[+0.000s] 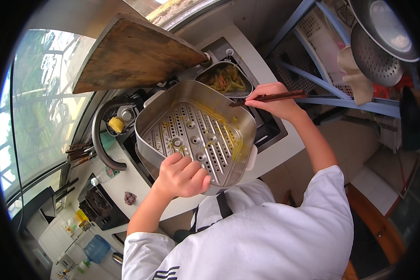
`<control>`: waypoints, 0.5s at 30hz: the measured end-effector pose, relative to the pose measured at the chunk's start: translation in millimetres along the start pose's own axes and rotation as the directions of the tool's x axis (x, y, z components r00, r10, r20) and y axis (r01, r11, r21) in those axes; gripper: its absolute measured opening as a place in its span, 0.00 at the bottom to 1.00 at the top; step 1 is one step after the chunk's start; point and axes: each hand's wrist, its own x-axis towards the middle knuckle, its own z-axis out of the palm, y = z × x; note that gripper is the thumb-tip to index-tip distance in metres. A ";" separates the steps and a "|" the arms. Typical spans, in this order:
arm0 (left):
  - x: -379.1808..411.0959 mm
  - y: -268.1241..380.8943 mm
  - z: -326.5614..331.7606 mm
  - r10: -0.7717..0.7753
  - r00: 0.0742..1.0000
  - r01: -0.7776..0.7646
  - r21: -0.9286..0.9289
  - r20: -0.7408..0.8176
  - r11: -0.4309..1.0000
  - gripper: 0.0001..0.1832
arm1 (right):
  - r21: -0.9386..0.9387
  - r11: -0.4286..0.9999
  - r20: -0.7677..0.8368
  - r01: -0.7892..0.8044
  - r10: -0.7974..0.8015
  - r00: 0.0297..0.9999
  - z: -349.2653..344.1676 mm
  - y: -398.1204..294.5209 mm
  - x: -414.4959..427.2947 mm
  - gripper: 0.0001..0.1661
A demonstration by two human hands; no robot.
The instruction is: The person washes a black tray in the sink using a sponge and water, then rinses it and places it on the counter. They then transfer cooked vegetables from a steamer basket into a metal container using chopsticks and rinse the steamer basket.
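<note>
My left hand (183, 175) is closed over the near rim of a metal steamer tier (192, 87) with a perforated base and pale side handles. Yellow-green food scraps cling to the steamer's base and inner walls. Dark wooden chopsticks (283, 96) are held in my right hand (273, 101), their tips over the steamer's right wall. Just beyond the steamer is a smaller metal container (249, 91) of mixed vegetable scraps (225, 78). The steamer sits over the sink (271, 131), hiding most of it.
A large wooden cutting board (136, 56) leans behind the sink. The dark curved faucet (99, 136) rises at left, near a yellow sponge (116, 124). A plastic bottle (106, 174) and stove (98, 203) are farther left. To the right stands a blue-framed shelf (357, 104) with a hanging metal colander (376, 59).
</note>
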 end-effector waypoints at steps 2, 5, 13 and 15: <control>-2.9 -2.5 -1.0 -0.006 1.000 0.006 0.004 0.008 1.000 0.17 | -0.009 0.999 -0.048 -0.031 0.031 0.998 -1.4 -0.9 -1.7 0.07; -3.5 -1.2 -2.9 -0.020 1.000 0.020 -0.005 0.021 1.000 0.17 | 0.155 0.973 0.126 -0.168 0.150 0.981 2.7 -5.0 -9.4 0.07; -5.9 2.1 -3.4 -0.043 0.999 0.043 -0.019 0.014 0.999 0.15 | 0.078 0.995 -0.200 -0.065 0.080 0.976 9.7 6.0 -4.7 0.04; -8.6 2.6 -5.0 -0.057 0.998 0.057 -0.017 0.011 0.998 0.15 | 0.148 0.988 -0.286 -0.047 0.088 0.954 13.8 11.7 -5.1 0.04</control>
